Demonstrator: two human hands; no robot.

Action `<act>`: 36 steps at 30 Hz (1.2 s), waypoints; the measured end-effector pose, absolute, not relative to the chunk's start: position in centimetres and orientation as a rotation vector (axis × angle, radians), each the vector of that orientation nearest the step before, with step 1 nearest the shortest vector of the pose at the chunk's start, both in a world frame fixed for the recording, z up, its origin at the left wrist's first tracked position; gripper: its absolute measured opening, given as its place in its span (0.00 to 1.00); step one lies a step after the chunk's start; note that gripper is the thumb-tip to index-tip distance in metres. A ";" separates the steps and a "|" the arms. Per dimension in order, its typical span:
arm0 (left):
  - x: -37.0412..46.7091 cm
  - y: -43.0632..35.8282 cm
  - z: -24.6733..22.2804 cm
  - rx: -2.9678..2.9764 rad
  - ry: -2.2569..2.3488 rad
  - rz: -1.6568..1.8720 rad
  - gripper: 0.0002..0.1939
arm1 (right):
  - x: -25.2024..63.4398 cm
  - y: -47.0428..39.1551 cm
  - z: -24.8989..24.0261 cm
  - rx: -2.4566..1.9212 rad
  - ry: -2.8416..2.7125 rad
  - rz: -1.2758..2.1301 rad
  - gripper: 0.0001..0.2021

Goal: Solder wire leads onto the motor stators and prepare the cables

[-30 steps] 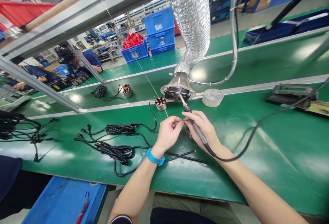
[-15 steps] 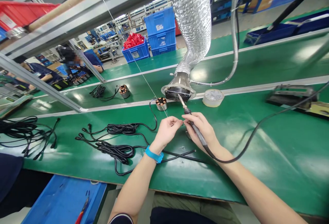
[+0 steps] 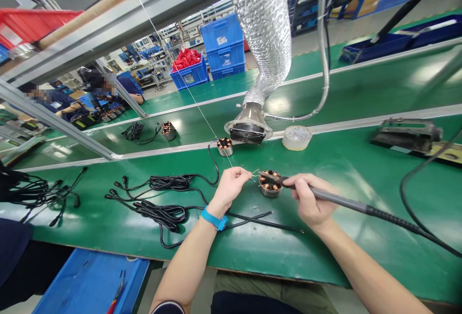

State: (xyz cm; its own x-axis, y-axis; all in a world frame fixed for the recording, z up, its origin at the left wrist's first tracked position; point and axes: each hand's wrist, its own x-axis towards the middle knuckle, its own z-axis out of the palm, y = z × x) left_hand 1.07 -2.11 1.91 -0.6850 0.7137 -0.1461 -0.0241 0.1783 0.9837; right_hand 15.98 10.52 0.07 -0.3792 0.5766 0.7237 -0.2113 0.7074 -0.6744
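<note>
Soldering iron (image 3: 342, 200), earlier pointing up at the extractor hood (image 3: 249, 120), is now reaching level across the copper-wound stator (image 3: 270, 190) resting on the green bench (image 3: 342, 160); my right hand (image 3: 314, 201) is gripping its handle, fingers curled; my left hand (image 3: 231, 186) is pinching fine wire (image 3: 255, 173) beside the stator; tip contact I cannot tell.

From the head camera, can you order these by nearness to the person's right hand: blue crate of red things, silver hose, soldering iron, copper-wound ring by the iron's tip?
From the right hand:
1. Soldering iron: held in it.
2. Copper-wound ring: just left.
3. Silver hose: hanging ahead, leftward.
4. Blue crate of red things: farther back, left.
</note>
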 end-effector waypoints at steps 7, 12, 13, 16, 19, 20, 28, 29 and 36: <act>1.1 -2.1 2.1 0.630 1.834 1.559 0.09 | 16.0 9.9 1.3 -0.063 -1.831 0.738 0.10; 1.1 -2.3 2.0 0.611 1.768 1.540 0.11 | 15.9 9.8 1.6 -0.022 -1.875 0.671 0.10; 1.1 -2.3 2.0 0.603 1.750 1.537 0.12 | 15.8 9.7 1.5 -0.023 -1.879 0.669 0.10; 1.1 -2.3 2.1 0.585 1.700 1.540 0.13 | 15.8 9.7 1.4 -0.043 -1.887 0.686 0.10; 1.0 -2.4 2.1 0.578 1.667 1.551 0.15 | 15.8 9.6 1.5 -0.074 -1.869 0.726 0.11; 1.0 -2.4 2.1 0.577 1.662 1.553 0.15 | 15.8 9.5 1.5 -0.086 -1.860 0.739 0.11; 1.1 -2.4 2.0 0.587 1.670 1.551 0.17 | 16.0 9.4 0.6 -0.260 -1.763 0.864 0.13; 1.1 -2.4 2.0 0.585 1.672 1.551 0.17 | 16.0 9.4 0.5 -0.262 -1.754 0.868 0.13; 1.0 -2.4 2.1 0.580 1.657 1.546 0.16 | 15.9 9.3 1.2 -0.218 -1.801 0.839 0.13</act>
